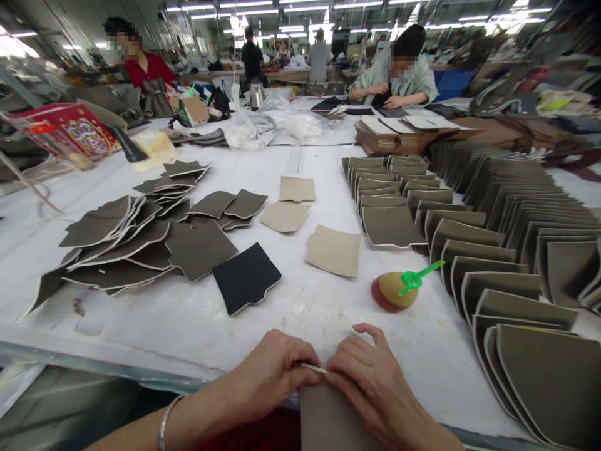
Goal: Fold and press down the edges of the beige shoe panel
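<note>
Both hands meet at the near edge of the table, pinching the top edge of a taupe leather panel [328,419] with a pale edge. My left hand [284,363] grips that edge between thumb and fingers. Beside it, my right hand [369,373] presses its fingers on the same edge, with one finger raised. The panel's lower part hangs toward me and runs out of view. Ahead lie beige panels [334,250] and a black panel [246,277]. A round bottle [393,292] with a green nozzle rests right of them.
Loose olive panels [201,250] lie heaped at left. Rows of folded olive panels [498,285] fill the right side. Behind are brown stacks [375,141], clear plastic bags [295,119] and a red bag [77,128]. A co-worker [399,72] sits across the table.
</note>
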The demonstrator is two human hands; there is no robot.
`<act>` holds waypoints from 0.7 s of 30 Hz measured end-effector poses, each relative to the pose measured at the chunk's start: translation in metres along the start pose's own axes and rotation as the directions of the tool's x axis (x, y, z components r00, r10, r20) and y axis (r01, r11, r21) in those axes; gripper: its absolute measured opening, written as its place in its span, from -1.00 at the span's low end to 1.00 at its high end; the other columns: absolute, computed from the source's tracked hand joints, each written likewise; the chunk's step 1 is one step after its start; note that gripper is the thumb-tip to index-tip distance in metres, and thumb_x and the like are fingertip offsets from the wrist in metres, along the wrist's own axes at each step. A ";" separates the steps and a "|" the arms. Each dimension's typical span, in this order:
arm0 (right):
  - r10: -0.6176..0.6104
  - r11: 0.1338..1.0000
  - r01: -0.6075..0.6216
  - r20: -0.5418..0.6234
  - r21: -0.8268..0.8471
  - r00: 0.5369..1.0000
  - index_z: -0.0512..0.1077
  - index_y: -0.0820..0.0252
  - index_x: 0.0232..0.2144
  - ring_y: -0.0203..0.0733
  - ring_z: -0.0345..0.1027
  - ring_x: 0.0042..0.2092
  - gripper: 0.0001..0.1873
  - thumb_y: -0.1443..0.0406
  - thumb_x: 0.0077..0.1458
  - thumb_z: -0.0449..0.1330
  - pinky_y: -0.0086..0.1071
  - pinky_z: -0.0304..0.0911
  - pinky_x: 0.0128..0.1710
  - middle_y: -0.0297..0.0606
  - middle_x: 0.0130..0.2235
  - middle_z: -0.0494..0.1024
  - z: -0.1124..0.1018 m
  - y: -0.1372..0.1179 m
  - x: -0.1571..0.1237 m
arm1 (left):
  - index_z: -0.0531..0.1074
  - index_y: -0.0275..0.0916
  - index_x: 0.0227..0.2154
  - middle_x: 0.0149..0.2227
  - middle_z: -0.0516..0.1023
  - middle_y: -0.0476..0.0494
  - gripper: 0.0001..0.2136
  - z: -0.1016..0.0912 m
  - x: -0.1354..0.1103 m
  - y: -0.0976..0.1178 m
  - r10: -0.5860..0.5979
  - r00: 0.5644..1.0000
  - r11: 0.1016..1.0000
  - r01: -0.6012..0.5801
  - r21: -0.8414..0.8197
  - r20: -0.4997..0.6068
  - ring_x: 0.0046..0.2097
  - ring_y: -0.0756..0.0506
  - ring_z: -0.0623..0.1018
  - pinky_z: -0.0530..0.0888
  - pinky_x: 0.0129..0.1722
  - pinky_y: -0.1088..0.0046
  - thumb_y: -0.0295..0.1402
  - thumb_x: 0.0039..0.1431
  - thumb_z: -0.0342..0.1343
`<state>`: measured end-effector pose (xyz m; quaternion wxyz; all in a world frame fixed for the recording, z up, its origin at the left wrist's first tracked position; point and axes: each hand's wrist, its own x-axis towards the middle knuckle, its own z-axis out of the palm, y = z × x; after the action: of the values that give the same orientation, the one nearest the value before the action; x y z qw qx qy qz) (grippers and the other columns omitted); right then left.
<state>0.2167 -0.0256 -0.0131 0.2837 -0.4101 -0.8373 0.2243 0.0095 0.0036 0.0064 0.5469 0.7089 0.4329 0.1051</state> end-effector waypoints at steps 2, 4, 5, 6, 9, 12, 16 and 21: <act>0.013 1.000 -0.012 -0.024 0.006 1.000 0.39 0.07 -0.29 -0.24 0.37 -0.30 -0.87 0.42 0.17 0.16 -0.15 -0.12 0.06 -0.46 -0.38 0.48 0.001 0.003 -0.002 | 0.55 -0.25 -0.28 -0.52 0.43 0.06 -0.81 -0.002 -0.001 -0.001 -0.081 0.997 0.988 0.082 -0.133 0.016 -0.45 0.02 0.38 0.22 -0.46 0.57 -0.48 0.01 0.15; 0.023 1.000 -0.023 -0.039 0.012 0.999 0.39 0.07 -0.21 -0.22 0.39 -0.28 -0.82 0.41 0.13 0.21 -0.15 -0.11 0.06 -0.44 -0.34 0.51 0.002 0.005 -0.004 | 0.54 -0.29 -0.30 -0.55 0.40 0.06 -0.81 -0.002 -0.003 -0.002 -0.135 0.991 0.969 0.137 -0.204 0.026 -0.48 0.02 0.37 0.22 -0.50 0.58 -0.49 -0.02 0.12; 0.026 1.000 -0.025 -0.042 0.011 0.999 0.39 0.07 -0.19 -0.22 0.40 -0.28 -0.79 0.41 0.12 0.22 -0.14 -0.12 0.06 -0.44 -0.33 0.52 0.002 0.006 -0.004 | 0.53 -0.30 -0.34 -0.55 0.40 0.05 -0.84 -0.001 -0.004 -0.003 -0.143 0.989 0.966 0.145 -0.213 0.023 -0.48 0.02 0.37 0.22 -0.50 0.58 -0.49 -0.01 0.10; 0.026 1.000 -0.026 -0.039 0.006 0.999 0.39 0.07 -0.18 -0.21 0.40 -0.28 -0.77 0.42 0.11 0.23 -0.14 -0.12 0.07 -0.44 -0.33 0.52 0.001 0.006 -0.004 | 0.53 -0.31 -0.38 -0.55 0.40 0.05 -0.86 -0.001 -0.004 -0.004 -0.142 0.990 0.968 0.141 -0.209 0.013 -0.49 0.02 0.37 0.21 -0.51 0.57 -0.48 0.00 0.09; 0.018 1.000 -0.018 -0.010 -0.022 1.000 0.39 0.06 -0.22 -0.21 0.41 -0.27 -0.80 0.42 0.11 0.23 -0.13 -0.16 0.09 -0.46 -0.33 0.52 0.000 0.004 -0.002 | 0.52 -0.30 -0.38 -0.53 0.41 0.05 -0.86 0.003 -0.004 -0.008 -0.130 0.991 0.972 0.122 -0.203 -0.024 -0.47 0.03 0.37 0.20 -0.49 0.57 -0.49 -0.01 0.09; 0.021 0.999 -0.020 0.015 -0.046 1.000 0.40 0.05 -0.25 -0.19 0.41 -0.28 -0.82 0.42 0.11 0.23 -0.10 -0.19 0.10 -0.46 -0.35 0.51 0.000 0.000 0.001 | 0.51 -0.29 -0.38 -0.53 0.40 0.05 -0.86 0.006 -0.003 -0.010 -0.123 0.992 0.968 0.113 -0.225 -0.032 -0.47 0.03 0.36 0.20 -0.49 0.56 -0.50 -0.01 0.08; 0.048 0.998 -0.048 0.016 -0.028 0.999 0.39 0.04 -0.23 -0.18 0.41 -0.26 -0.80 0.43 0.11 0.22 -0.07 -0.18 0.11 -0.45 -0.33 0.52 0.001 -0.001 0.003 | 0.51 -0.28 -0.35 -0.53 0.40 0.05 -0.85 0.006 -0.002 -0.009 -0.118 0.993 0.965 0.108 -0.238 -0.029 -0.47 0.02 0.36 0.20 -0.49 0.55 -0.48 0.00 0.08; 0.066 0.998 -0.066 0.010 0.023 0.998 0.37 0.07 -0.32 -0.23 0.38 -0.31 -0.83 0.45 0.11 0.22 -0.09 -0.13 0.09 -0.49 -0.39 0.47 0.002 0.003 0.001 | 0.51 -0.28 -0.47 -0.52 0.41 0.05 -0.92 0.002 -0.002 -0.005 -0.048 0.994 0.997 0.042 -0.061 -0.102 -0.42 0.02 0.34 0.19 -0.43 0.55 -0.50 0.00 0.11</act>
<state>0.2165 -0.0233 -0.0161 0.2770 -0.4331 -0.8219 0.2455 0.0068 0.0005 0.0022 0.5466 0.6762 0.4730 0.1421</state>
